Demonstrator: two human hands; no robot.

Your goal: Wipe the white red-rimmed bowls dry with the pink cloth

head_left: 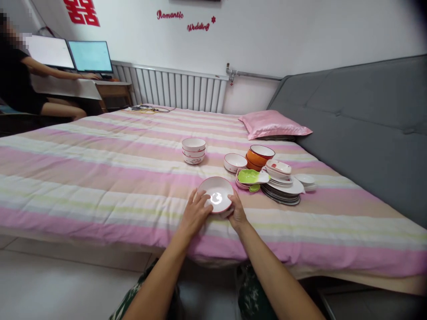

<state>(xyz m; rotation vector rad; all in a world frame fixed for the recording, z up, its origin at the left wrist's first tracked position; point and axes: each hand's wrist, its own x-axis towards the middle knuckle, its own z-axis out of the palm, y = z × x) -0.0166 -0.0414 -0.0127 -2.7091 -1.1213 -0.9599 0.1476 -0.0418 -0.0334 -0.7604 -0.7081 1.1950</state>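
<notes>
A white bowl (213,186) with a red rim is between my hands at the near side of the bed. My left hand (195,212) grips its left edge, with fingertips over the rim. On the right side, my right hand (237,211) holds the bowl with its thumb near the rim. Something pale shows below the bowl's near edge; whether it is another bowl I cannot tell. Beyond it stands a stack of patterned white bowls (194,152). A single white bowl (235,162) sits to the right, near green leaf-shaped dishes (248,176).
Orange bowls (256,159) are stacked on the right, beside a pile of plates (283,195) topped by small dishes (279,167). Small white dishes (305,180) lie further right. A pink pillow (273,123) rests near the grey headboard (360,120). A person (16,84) sits at a desk, far left.
</notes>
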